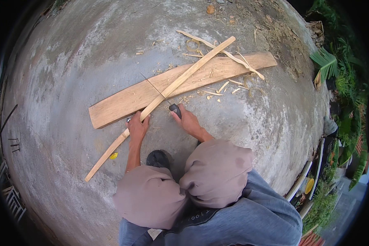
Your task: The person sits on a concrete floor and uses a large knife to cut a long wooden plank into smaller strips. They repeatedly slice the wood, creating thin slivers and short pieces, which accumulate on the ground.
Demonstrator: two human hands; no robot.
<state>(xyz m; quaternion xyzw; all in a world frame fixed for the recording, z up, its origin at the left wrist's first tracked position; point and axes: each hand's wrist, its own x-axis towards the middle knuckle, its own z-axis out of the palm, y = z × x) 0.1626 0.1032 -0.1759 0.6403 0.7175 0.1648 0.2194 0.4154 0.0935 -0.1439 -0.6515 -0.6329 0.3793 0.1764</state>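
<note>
My left hand (138,126) is closed around a long pale wooden strip (197,67), at the part nearest me. The strip runs slantwise from the lower left to the upper right and lies across a wide, thick wooden board (121,101) on the ground. In my right hand (189,124) is the black handle of a long, thin-bladed hand tool (175,110). Its blade, seen nearly edge-on, crosses the strip just beyond my left hand. Whether it is a saw or a knife cannot be told. Something small and dark (128,120) shows at my left fingers.
A second, crooked wooden strip (250,69) rests across the board's far right end. Wood shavings (223,87) and chips lie around it on the concrete ground (61,135). A yellow leaf (113,156) is near my left forearm. Plants (344,82) line the right side.
</note>
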